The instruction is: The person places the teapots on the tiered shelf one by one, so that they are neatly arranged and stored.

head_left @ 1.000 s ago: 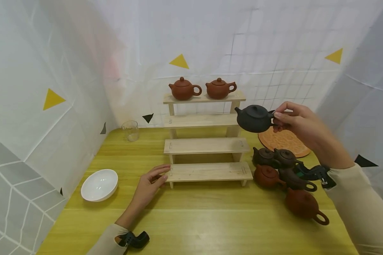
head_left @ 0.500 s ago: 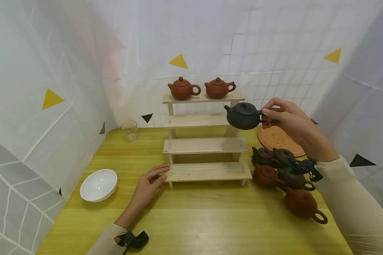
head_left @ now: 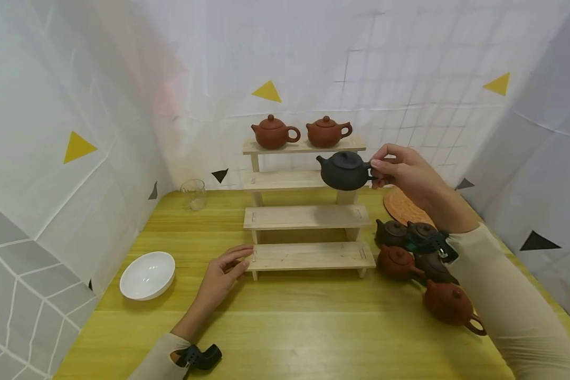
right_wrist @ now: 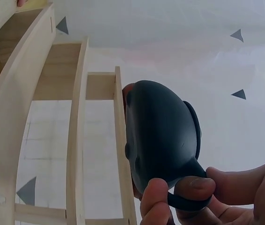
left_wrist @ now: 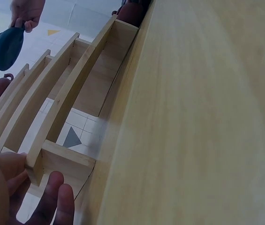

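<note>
My right hand pinches the handle of a black teapot, its spout pointing left. The teapot is held in the air in front of the second-highest board's right part. In the right wrist view, thumb and fingers close round the handle of the black teapot. My left hand holds the left end of the lowest board of a stepped wooden shelf; the left wrist view shows the board's end between thumb and fingers. Two reddish-brown teapots, a left one and a right one, stand on the top board.
Right of the shelf, several teapots cluster on the table, among them a dark one and a reddish one. Behind them lies a round orange mat, partly hidden by my arm. A white bowl and a glass cup stand at left.
My right hand has carried the black teapot leftward and slightly up, from beside the shelf's right edge to in front of its upper boards. The left hand stays in place.
</note>
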`<control>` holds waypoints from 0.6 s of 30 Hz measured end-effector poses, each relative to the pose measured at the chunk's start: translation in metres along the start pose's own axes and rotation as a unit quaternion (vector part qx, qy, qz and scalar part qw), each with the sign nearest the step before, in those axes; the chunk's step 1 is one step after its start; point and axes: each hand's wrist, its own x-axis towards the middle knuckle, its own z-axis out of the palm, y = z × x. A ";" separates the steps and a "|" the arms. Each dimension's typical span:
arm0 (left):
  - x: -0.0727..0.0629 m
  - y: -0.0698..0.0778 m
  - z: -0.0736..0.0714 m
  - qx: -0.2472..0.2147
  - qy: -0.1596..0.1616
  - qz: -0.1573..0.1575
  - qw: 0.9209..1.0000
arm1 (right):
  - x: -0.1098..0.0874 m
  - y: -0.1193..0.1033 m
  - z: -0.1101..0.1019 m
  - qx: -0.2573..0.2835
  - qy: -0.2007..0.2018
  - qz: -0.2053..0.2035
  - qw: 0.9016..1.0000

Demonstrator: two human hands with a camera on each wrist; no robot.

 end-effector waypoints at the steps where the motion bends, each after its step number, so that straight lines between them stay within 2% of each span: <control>1: 0.000 0.000 0.000 0.000 0.000 0.000 1.000 | 0.002 0.000 0.002 0.001 -0.001 -0.001 1.000; 9: -0.001 0.002 0.001 -0.003 0.001 -0.008 1.000 | 0.015 -0.001 0.018 0.000 0.015 0.014 1.000; 18: -0.001 0.003 0.000 0.007 -0.001 -0.010 1.000 | 0.029 -0.004 0.029 0.001 -0.011 0.012 1.000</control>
